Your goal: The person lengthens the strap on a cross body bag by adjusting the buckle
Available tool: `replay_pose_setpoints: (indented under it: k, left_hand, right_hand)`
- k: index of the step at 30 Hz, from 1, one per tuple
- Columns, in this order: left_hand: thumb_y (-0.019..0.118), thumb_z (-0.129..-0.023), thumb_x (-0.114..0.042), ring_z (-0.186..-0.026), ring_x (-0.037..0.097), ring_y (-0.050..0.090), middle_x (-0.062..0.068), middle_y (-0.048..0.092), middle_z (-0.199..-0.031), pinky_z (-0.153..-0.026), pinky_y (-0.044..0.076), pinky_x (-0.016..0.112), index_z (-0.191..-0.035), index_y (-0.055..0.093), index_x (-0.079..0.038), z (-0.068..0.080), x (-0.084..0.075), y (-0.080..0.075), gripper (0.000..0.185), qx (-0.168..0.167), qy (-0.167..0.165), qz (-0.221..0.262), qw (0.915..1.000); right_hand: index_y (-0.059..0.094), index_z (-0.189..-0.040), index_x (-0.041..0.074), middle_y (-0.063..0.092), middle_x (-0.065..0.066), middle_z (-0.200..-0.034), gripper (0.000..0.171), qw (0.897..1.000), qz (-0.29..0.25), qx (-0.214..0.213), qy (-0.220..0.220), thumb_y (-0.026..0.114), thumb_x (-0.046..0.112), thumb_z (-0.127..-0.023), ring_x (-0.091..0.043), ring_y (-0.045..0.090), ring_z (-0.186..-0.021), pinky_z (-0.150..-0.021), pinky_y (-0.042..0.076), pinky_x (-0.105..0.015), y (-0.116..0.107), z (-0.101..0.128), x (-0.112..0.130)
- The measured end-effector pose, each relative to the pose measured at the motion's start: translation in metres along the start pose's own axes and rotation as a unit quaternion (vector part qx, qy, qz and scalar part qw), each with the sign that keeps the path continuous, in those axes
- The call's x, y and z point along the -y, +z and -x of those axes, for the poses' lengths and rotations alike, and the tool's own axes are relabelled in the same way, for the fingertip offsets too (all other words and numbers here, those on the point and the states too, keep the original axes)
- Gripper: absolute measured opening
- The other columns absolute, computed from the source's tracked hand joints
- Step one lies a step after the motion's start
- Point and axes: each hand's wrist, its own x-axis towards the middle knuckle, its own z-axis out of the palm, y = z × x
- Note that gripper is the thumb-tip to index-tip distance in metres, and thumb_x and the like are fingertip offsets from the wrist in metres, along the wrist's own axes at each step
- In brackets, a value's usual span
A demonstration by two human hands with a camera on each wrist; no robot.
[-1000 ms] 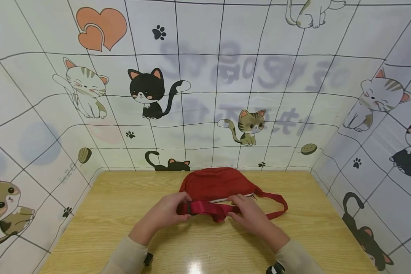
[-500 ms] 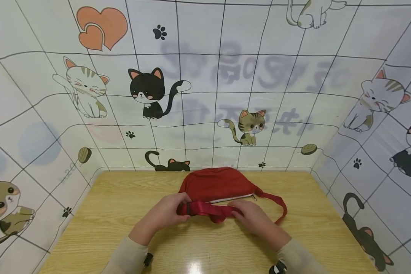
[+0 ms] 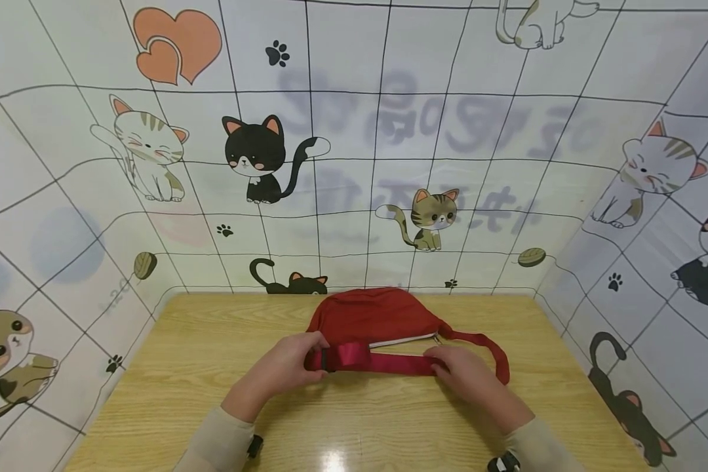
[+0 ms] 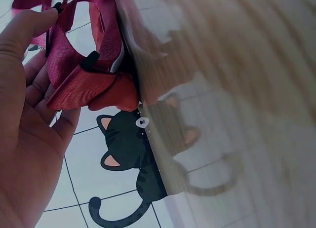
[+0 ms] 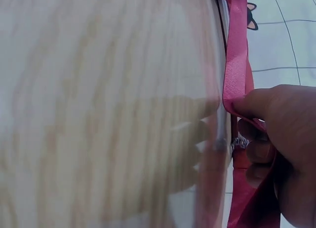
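A red waist bag (image 3: 377,318) lies near the back of the table, its white zipper (image 3: 402,340) facing me. In front of it, my left hand (image 3: 286,364) pinches the crimson strap (image 3: 398,363) beside a black slider buckle (image 3: 324,359). The left wrist view shows the thumb on a dark buckle edge and folded webbing (image 4: 89,87) beyond it. My right hand (image 3: 472,375) pinches the strap farther right, between thumb and curled fingers. Between the hands the strap runs fairly straight, with a folded loop (image 3: 353,354) near the left hand.
The wooden table (image 3: 224,328) meets a white grid-patterned cloth (image 3: 342,144) with cartoon cats at the back and sides. A loop of webbing (image 3: 498,357) curves from the bag's right end toward my right hand.
My right hand has moved to the right along with the strap, and the sagging part between the hands has straightened. The left hand and the bag have stayed nearly still.
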Motion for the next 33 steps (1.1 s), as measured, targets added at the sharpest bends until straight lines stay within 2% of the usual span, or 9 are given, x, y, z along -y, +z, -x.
replay_pose_setpoints:
  k: [4, 6, 8, 10, 13, 15, 20, 27, 33]
  left_hand:
    - [0.095, -0.085, -0.015, -0.085, 0.01, 0.063, -0.012, 0.066, -0.096, -0.075, 0.053, 0.03, -0.117, 0.068, -0.021, -0.001, -0.002, 0.0, 0.042, 0.002, 0.001, 0.0, 1.0]
    - [0.095, -0.085, -0.015, -0.085, 0.011, 0.063, -0.013, 0.066, -0.095, -0.075, 0.054, 0.029, -0.117, 0.068, -0.022, -0.001, -0.002, 0.0, 0.042, 0.003, -0.003, 0.001, 1.0]
    - [0.094, -0.085, -0.015, -0.085, 0.01, 0.063, -0.014, 0.065, -0.094, -0.075, 0.054, 0.029, -0.117, 0.067, -0.023, 0.0, -0.003, -0.001, 0.042, 0.005, -0.007, 0.001, 1.0]
    - [0.094, -0.086, -0.014, -0.085, 0.01, 0.063, -0.014, 0.064, -0.094, -0.075, 0.054, 0.029, -0.117, 0.067, -0.024, 0.0, -0.003, -0.002, 0.042, 0.007, -0.011, 0.002, 0.9999]
    - [0.094, -0.086, -0.016, -0.085, 0.01, 0.063, -0.014, 0.065, -0.094, -0.075, 0.054, 0.029, -0.117, 0.067, -0.024, 0.001, -0.003, -0.002, 0.042, 0.01, -0.012, 0.004, 0.9999]
    - [0.095, -0.087, -0.017, -0.085, 0.011, 0.063, -0.013, 0.065, -0.095, -0.074, 0.054, 0.029, -0.117, 0.067, -0.023, 0.001, -0.003, -0.002, 0.041, 0.01, -0.011, 0.005, 0.9999]
    - [0.095, -0.087, -0.018, -0.084, 0.01, 0.063, -0.013, 0.066, -0.095, -0.073, 0.054, 0.029, -0.118, 0.068, -0.022, 0.0, -0.003, -0.002, 0.041, 0.007, -0.01, 0.003, 0.9999]
    - [0.095, -0.086, -0.015, -0.082, 0.008, 0.061, -0.013, 0.065, -0.093, -0.072, 0.054, 0.029, -0.118, 0.068, -0.021, -0.001, -0.005, -0.002, 0.042, 0.003, -0.004, 0.0, 1.0]
    - [0.095, -0.086, -0.014, -0.084, 0.009, 0.062, -0.012, 0.066, -0.095, -0.074, 0.054, 0.03, -0.118, 0.068, -0.019, -0.001, -0.007, -0.001, 0.042, 0.004, -0.006, -0.002, 1.0]
  right_hand:
    - [0.08, -0.115, 0.02, 0.077, 0.005, -0.11, 0.021, 0.999, 0.015, 0.01, 0.029, 0.082, 0.008, -0.099, -0.023, 0.074, -0.109, -0.094, 0.061, -0.049, -0.006, 0.003, -0.003]
    - [0.079, -0.112, 0.024, 0.076, 0.007, -0.107, 0.021, 0.999, 0.035, 0.008, 0.041, 0.083, 0.008, -0.098, -0.021, 0.074, -0.105, -0.087, 0.061, -0.046, -0.009, 0.004, -0.006]
    - [0.079, -0.108, 0.026, 0.075, 0.007, -0.104, 0.022, 0.997, 0.064, -0.003, 0.038, 0.084, 0.008, -0.096, -0.019, 0.073, -0.101, -0.077, 0.06, -0.043, -0.011, 0.006, -0.009]
    - [0.079, -0.106, 0.025, 0.074, 0.006, -0.101, 0.021, 0.997, 0.071, -0.005, 0.036, 0.084, 0.007, -0.096, -0.019, 0.073, -0.097, -0.074, 0.059, -0.042, -0.011, 0.007, -0.011]
    - [0.079, -0.112, 0.019, 0.073, 0.002, -0.102, 0.021, 0.997, 0.067, -0.008, 0.024, 0.085, 0.009, -0.095, -0.022, 0.071, -0.095, -0.079, 0.06, -0.045, -0.008, 0.005, -0.008]
    - [0.077, -0.118, 0.013, 0.073, -0.003, -0.109, 0.025, 0.999, 0.05, -0.008, 0.016, 0.086, 0.011, -0.095, -0.027, 0.072, -0.102, -0.089, 0.06, -0.05, -0.005, 0.003, 0.0]
    - [0.072, -0.129, 0.006, 0.071, -0.01, -0.126, 0.038, 0.999, 0.014, -0.037, -0.022, 0.087, 0.018, -0.097, -0.034, 0.07, -0.117, -0.101, 0.057, -0.056, 0.007, -0.009, 0.027]
    - [0.071, -0.133, 0.007, 0.071, -0.006, -0.121, 0.037, 0.995, -0.066, -0.046, -0.067, 0.083, 0.021, -0.101, -0.027, 0.069, -0.109, -0.096, 0.057, -0.053, 0.026, -0.033, 0.06]
    - [0.065, -0.119, 0.015, 0.067, 0.003, -0.107, 0.028, 0.993, -0.103, -0.022, -0.046, 0.084, 0.026, -0.101, -0.015, 0.062, -0.096, -0.087, 0.055, -0.041, 0.039, -0.053, 0.076]
